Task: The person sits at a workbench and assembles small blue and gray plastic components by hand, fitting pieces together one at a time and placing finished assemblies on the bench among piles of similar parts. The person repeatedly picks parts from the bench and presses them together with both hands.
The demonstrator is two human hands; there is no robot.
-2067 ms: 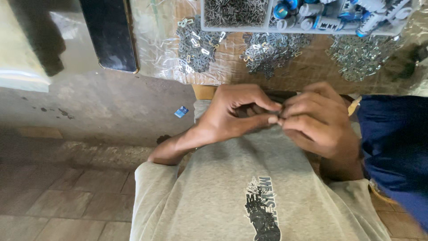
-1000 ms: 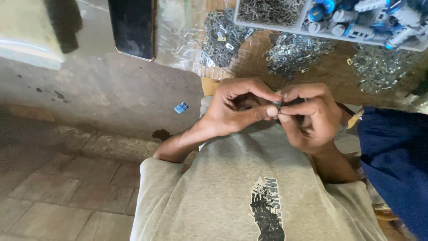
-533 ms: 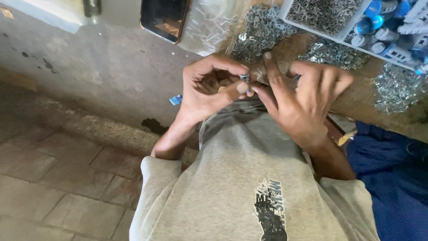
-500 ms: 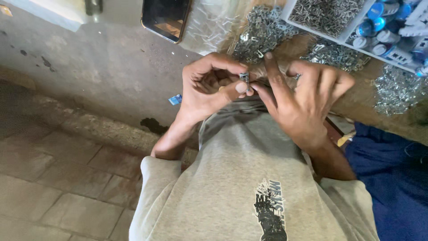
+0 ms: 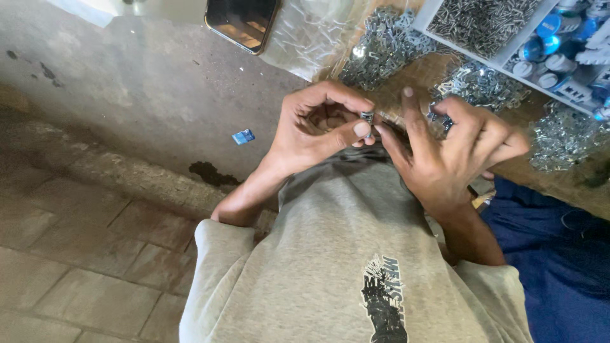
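Small dark metal cylinder (image 5: 366,117) sits pinched between our left hand (image 5: 318,127) thumb and forefinger, close to our chest. Our right hand (image 5: 448,149) hovers beside it, fingers spread, holding nothing. Heaps of silvery metal clips (image 5: 384,44) lie unused on the wooden bench (image 5: 438,67).

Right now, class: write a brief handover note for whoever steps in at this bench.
Left hand: pinches a small metal part between thumb and fingers.
Right hand: fingers spread, fingertip touching the part, gripping nothing visible.
Supplies: loose metal clips heaped on the wooden bench; white tray of pins and blue-capped pieces beyond.
Done: one part in hand.
Left: the heaps remain.
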